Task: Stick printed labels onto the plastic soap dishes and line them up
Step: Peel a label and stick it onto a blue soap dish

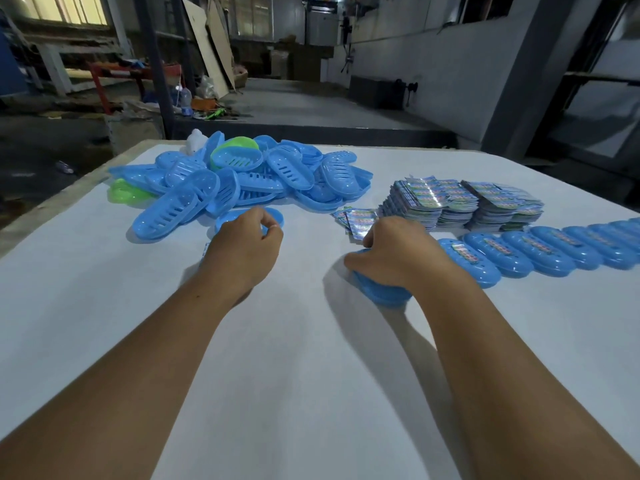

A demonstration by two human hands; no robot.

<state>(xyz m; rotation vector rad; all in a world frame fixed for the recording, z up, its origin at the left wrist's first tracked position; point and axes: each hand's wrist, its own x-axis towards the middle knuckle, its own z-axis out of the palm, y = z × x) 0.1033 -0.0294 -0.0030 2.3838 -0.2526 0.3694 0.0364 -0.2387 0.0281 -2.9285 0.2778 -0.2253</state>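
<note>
Meanwhile, the right hand (391, 251) is cupping a blue soap dish (381, 292) at the near end of the labelled row (554, 251), fingers curled over it; dragging it could be knocking the row crooked. The left hand (247, 247) is hovering by the unlabelled pile (235, 178), fingertips pinched; whether they are pinching anything is unclear.

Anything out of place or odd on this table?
Mostly orderly. Two green soap dishes sit mixed into the otherwise blue pile, and a few loose labels lie fanned beside the neat label stacks.
</note>
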